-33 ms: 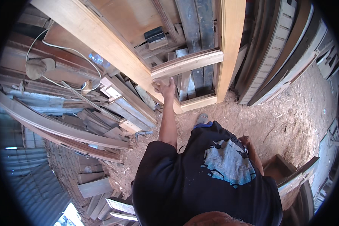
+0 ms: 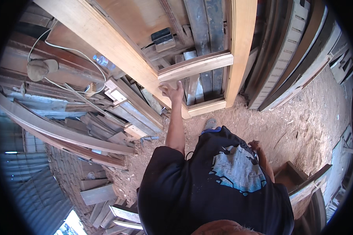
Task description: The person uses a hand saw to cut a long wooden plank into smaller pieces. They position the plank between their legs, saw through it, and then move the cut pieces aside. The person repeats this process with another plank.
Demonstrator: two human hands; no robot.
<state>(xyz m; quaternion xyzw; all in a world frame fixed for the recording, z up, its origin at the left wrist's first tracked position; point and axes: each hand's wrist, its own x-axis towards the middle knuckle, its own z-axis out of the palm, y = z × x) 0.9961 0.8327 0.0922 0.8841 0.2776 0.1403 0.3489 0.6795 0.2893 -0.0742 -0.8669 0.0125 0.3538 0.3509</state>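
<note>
A large pale wooden frame (image 2: 245, 47), like a door frame with cross rails, stands in front of me. My left hand (image 2: 172, 93) reaches out and rests on its left upright, just below the middle cross rail (image 2: 196, 66). The thumb and fingers there are apart, the thumb beside the inner edge. My right hand (image 2: 255, 145) hangs low at my right side, near my dark shirt and above the dusty floor. It touches no object that I can see, and its fingers are small and partly hidden.
Wood pieces (image 2: 123, 105) are stacked at the left, near a cap (image 2: 41, 69), a white cable and a plastic bottle (image 2: 102, 61). A dark block-like object (image 2: 163, 38) lies behind the frame. Long boards (image 2: 280, 58) lean at right; a wooden box (image 2: 288, 176) sits lower right.
My right hand's fingers have shifted slightly at my side. My left hand stays on the frame's upright, and the frame has not visibly moved.
</note>
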